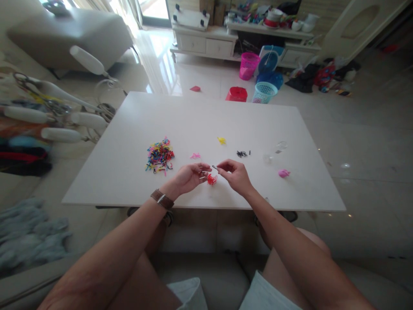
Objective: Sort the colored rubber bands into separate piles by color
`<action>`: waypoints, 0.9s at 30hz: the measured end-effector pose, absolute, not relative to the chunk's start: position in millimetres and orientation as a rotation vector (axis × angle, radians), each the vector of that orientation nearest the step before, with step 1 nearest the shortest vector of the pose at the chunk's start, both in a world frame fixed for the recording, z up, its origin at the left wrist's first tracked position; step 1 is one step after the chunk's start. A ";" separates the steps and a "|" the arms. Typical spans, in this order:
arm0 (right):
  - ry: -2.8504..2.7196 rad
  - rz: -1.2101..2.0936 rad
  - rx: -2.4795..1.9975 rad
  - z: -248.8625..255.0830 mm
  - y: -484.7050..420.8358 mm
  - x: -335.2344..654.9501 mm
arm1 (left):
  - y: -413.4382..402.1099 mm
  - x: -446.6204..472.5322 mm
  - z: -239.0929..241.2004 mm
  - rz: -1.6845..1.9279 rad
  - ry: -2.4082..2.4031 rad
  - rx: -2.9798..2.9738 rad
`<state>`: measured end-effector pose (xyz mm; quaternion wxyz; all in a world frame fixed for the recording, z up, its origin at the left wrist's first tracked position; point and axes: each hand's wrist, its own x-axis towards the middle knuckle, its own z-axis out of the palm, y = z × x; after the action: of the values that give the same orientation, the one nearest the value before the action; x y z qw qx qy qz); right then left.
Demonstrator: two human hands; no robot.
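Note:
My right hand (237,175) pinches a small black rubber band (214,167) between thumb and fingertips, its loop pointing towards my left hand. My left hand (190,177), palm turned up and fingers half curled, has a dark strand between its fingers that looks like another black rubber band. Just below the fingertips lies a small pile of red rubber bands (211,179). Farther back are a pink pile (195,156), a yellow pile (221,140) and a black pile (241,153). A large mixed heap of coloured bands (159,156) lies to the left.
On the right of the white table (180,112) are a clear plastic item (280,147) and a pink-purple bundle (284,173). Beyond the table stand a red stool (237,94), a light blue basket (265,89) and a pink basket (249,65). A white-armed stand (87,60) is at left.

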<state>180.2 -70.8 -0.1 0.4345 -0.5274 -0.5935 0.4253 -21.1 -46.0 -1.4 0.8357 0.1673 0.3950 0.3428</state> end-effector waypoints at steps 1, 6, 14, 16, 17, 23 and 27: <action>-1.481 1.060 -1.314 -0.2 -70.9 180.1 | -45.3 -21.8 -1.7 0.715 0.848 0.339; -1.506 1.066 -1.308 0.5 -71.4 179.8 | -44.7 -21.4 -1.9 0.696 0.900 0.332; -1.525 1.050 -1.313 -2.5 -71.7 180.5 | -44.9 -21.9 -3.7 0.716 0.823 0.408; -1.532 1.050 -1.310 -2.3 -71.9 180.7 | -44.4 -22.5 -3.8 0.719 0.822 0.393; -1.537 1.051 -1.308 -2.0 -72.1 180.7 | -44.4 -22.2 -3.8 0.723 0.834 0.385; -1.565 1.097 -1.278 0.1 -73.2 179.4 | -47.9 -13.9 -7.9 0.718 0.910 0.572; -1.572 1.106 -1.273 -0.2 -73.4 178.9 | -49.6 -12.4 -12.6 0.716 0.904 0.622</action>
<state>178.9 -73.4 -0.2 0.4062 -0.5046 -0.6230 0.4385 -12.4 -49.6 -12.6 0.7930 0.2895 0.4203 0.3328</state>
